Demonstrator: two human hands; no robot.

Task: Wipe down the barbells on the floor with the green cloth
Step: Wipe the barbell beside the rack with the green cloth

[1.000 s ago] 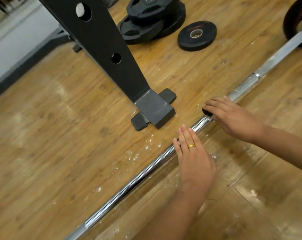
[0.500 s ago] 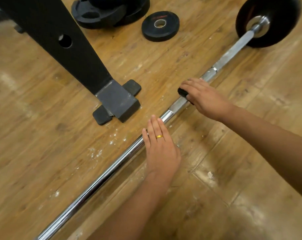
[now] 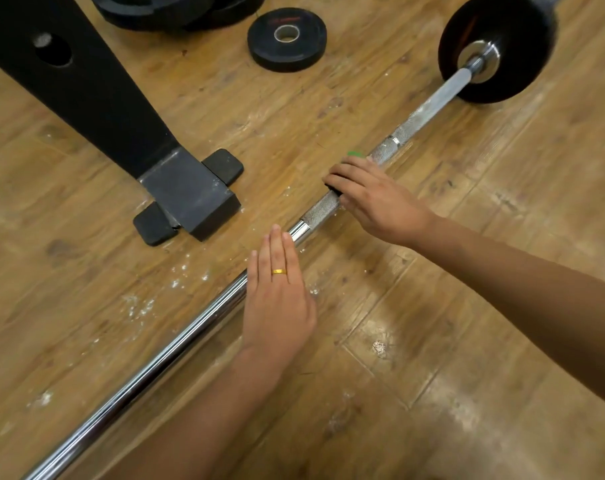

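A chrome barbell (image 3: 176,344) lies slantwise on the wooden floor, running from bottom left up to a black plate (image 3: 523,46) on its far end. My left hand (image 3: 277,299), wearing a gold ring, rests flat on the smooth shaft with straight fingers. Farther up, my right hand (image 3: 380,202) curls over the knurled section and holds the green cloth (image 3: 355,154) against the bar. Only a green sliver beyond the fingers and a dark edge under the fingertips show.
A black rack leg (image 3: 86,91) slants down to its rubber-padded foot (image 3: 190,195) just left of the bar. A small loose black plate (image 3: 287,39) and a stack of larger plates (image 3: 162,12) lie at the top. White dust flecks the floor.
My right hand has slid a little up the bar toward the loaded plate. The view has swung right, bringing that plate into sight. My left hand stays put.
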